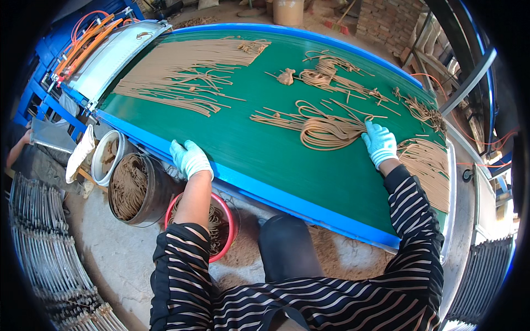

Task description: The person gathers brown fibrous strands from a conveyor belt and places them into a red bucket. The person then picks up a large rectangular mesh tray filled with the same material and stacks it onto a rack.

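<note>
My right hand (379,142), in a pale blue knit glove, is shut on the right end of a folded bundle of brown extruded strands (327,131). The bundle lies looped on the green conveyor belt (265,161), its loose ends trailing left. My left hand (190,158), gloved alike, is over the belt's blue side rail (232,178) with thumb and fingers apart, holding nothing. Below it stands a red-rimmed bucket (232,231) with more strands inside, partly hidden by my forearm. A second tangled heap of strands (325,74) and a brown lump (285,77) lie farther across the belt.
A sheet of parallel strands (178,68) lies at the belt's left, another (426,169) at its right end. A metal-covered machine (116,53) spans the left end. A dark bucket (159,190) and white bucket (99,169) stand below; metal racks (54,256) are stacked left. Another person's hand (27,136) shows far left.
</note>
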{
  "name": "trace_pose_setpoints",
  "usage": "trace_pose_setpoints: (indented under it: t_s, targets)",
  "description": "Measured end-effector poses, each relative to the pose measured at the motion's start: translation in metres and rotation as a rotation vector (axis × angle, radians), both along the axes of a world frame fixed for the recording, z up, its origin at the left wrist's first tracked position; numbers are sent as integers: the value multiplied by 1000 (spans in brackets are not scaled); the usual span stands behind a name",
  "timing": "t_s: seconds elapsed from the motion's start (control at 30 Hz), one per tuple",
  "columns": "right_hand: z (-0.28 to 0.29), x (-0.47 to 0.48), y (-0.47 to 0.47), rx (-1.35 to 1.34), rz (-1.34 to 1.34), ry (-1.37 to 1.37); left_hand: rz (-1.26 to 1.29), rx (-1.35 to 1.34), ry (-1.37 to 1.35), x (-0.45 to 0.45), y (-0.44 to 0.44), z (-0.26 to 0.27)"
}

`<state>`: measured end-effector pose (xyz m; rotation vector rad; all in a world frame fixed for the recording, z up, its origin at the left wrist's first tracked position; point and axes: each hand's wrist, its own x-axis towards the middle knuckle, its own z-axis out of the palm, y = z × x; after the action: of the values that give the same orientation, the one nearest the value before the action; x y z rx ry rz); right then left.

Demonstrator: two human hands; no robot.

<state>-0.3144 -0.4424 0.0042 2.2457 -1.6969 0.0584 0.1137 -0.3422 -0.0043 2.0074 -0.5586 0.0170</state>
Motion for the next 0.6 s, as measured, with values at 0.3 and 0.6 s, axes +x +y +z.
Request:
trace_pose_setpoints:
  t_s: [0.3,0.6]
  targets:
    - [32,53,-20,41,-150,73,-6,15,-24,71,-15,4]
    - [13,259,-12,112,578,-487,10,-15,-32,136,-33,1]
